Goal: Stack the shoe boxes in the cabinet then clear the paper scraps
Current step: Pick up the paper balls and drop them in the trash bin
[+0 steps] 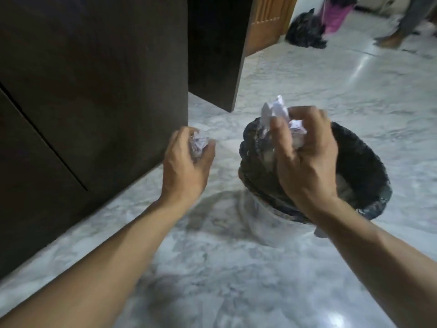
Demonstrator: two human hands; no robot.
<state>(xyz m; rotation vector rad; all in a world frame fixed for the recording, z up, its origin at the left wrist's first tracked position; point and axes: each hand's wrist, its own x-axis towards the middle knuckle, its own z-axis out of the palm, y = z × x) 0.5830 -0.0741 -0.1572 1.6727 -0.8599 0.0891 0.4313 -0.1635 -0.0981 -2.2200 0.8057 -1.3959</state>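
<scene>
My right hand is closed around a big wad of crumpled white paper, held directly above the mouth of a white waste bin lined with a black bag. My left hand grips a smaller crumpled paper ball, to the left of the bin and over the floor. The dark brown cabinet fills the left side with its doors shut. No shoe boxes show.
Pale marble floor stretches all around. An open wooden door stands behind the cabinet. A black bag and a pink object lie far back, and another person's foot is at the top right.
</scene>
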